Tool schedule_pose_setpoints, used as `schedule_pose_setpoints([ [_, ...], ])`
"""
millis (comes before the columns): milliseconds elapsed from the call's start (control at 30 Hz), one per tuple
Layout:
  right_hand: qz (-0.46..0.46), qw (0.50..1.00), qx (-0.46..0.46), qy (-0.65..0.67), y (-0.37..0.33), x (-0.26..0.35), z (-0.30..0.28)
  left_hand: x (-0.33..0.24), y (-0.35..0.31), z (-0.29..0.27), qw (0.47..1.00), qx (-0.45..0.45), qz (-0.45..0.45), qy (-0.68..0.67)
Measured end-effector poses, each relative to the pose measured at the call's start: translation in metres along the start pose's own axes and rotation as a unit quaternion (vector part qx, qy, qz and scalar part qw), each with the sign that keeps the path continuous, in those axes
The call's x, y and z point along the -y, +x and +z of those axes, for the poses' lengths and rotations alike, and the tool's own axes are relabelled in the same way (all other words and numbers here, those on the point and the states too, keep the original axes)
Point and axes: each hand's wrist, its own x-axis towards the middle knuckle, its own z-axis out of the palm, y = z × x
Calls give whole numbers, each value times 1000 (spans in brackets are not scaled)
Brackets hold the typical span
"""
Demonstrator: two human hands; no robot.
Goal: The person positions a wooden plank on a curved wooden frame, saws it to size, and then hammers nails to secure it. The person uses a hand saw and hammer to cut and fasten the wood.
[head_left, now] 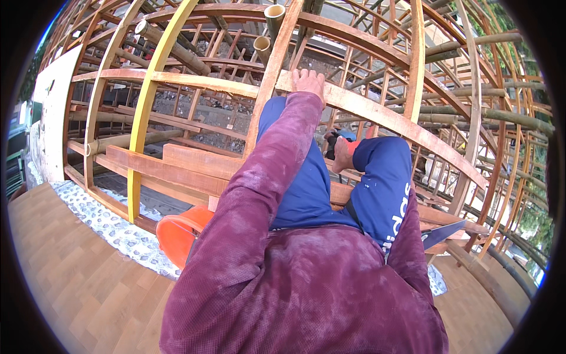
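Note:
My left arm, in a dusty maroon sleeve, reaches forward. My left hand (308, 84) is closed over the top of a curved-looking wooden beam (377, 112), which meets an upright timber post (277, 65). My right arm (411, 230) hangs down at my right side, and its hand is hidden behind my body and leg. Beside that arm a flat dark blade (442, 233), like that of a handsaw, sticks out to the right. My legs (306, 194) in blue trousers are bent among the timbers, and a bare foot (342, 156) shows below.
An orange plastic vessel (177, 236) is at my left, near stacked planks (194, 165) and a yellow post (141, 130). Bamboo poles (177, 50) and timber framing spread ahead and right, with ground visible far below. Wood-patterned flooring (88, 253) lies at lower left.

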Motion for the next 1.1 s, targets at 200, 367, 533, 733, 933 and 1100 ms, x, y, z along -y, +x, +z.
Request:
schedule_pose_setpoints([
  [200, 39, 998, 12, -37, -22, -24, -6, -4, -8, 2, 998, 47, -10, -28],
  [367, 54, 997, 21, -50, -20, -27, -6, -1, -13, 1, 997, 54, -2, -48],
  [533, 68, 994, 47, -66, -13, -44, 4, 4, -7, -2, 998, 60, 6, -29],
  [733, 73, 992, 58, -82, 0, -104, 23, -11, 4, -15, 998, 59, 26, 3],
  [933, 4, 999, -8, -53, -38, 73, -10, 10, -6, -28, 991, 115, -9, 68],
  [1100, 33, 999, -37, 1, -57, 80, -14, -2, 5, -28, 984, 148, 16, 103],
])
